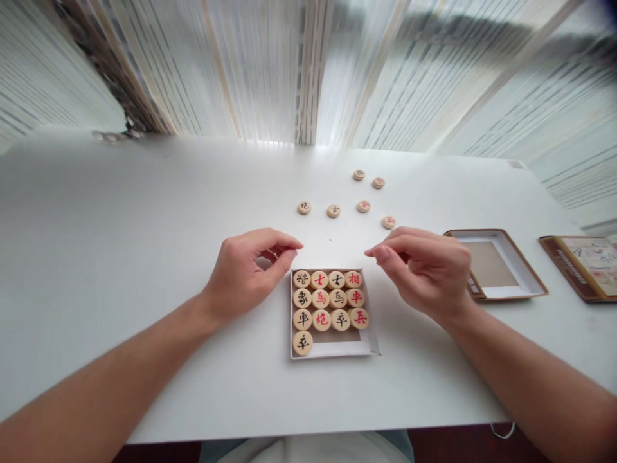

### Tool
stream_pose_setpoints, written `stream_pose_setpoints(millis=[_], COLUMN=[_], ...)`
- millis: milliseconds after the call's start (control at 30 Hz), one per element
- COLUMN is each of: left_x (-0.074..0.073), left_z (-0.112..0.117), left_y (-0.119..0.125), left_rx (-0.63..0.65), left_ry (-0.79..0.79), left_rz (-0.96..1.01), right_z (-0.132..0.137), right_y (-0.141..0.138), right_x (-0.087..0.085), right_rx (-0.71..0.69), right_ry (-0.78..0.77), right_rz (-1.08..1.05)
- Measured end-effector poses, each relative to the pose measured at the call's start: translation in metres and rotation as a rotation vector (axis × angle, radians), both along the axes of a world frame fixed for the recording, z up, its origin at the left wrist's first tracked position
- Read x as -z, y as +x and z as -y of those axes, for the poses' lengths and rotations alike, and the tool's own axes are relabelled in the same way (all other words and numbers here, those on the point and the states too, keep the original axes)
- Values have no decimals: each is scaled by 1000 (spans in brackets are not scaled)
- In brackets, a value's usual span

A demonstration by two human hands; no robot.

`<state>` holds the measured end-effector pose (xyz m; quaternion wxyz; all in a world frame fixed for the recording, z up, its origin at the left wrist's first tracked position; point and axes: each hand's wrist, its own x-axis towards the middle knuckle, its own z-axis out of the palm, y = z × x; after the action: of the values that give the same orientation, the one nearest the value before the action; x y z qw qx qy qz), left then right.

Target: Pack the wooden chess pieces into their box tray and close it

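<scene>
- Your left hand (250, 267) was just beside the tray (337, 350) at its far left corner; its grip was nearly closed, nothing showing in it;
- Your right hand (427, 270) was near the far right corner, fingers curled; you could not tell whether its grip held anything;
- Thirteen chess pieces (321, 298) sat in the tray on the table (120, 257); six loose pieces (333, 211) lay beyond it.

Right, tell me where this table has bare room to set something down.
Widest: the white table left of the left hand. A strip also runs between the tray's near wall and the table's near edge. Inside the tray, there's room right of the lone near-row piece. Crowded: the tray's three full rows; six loose pieces dot the far side.
</scene>
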<state>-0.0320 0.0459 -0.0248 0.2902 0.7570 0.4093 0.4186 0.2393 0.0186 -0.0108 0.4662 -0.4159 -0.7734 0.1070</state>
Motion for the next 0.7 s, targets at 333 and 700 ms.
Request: stream_pose_setpoints(millis=[333, 700], left_x=[-3, -3], left_z=[0, 0], left_y=[1, 0], left_rx=[-36, -40], left_ry=[-60, -68], left_rz=[-61, -107], right_z=[-16, -18], right_y=[9, 12], right_x=[20, 20], right_rx=[140, 71], right_ry=[-343, -396], right_rz=[-165, -186])
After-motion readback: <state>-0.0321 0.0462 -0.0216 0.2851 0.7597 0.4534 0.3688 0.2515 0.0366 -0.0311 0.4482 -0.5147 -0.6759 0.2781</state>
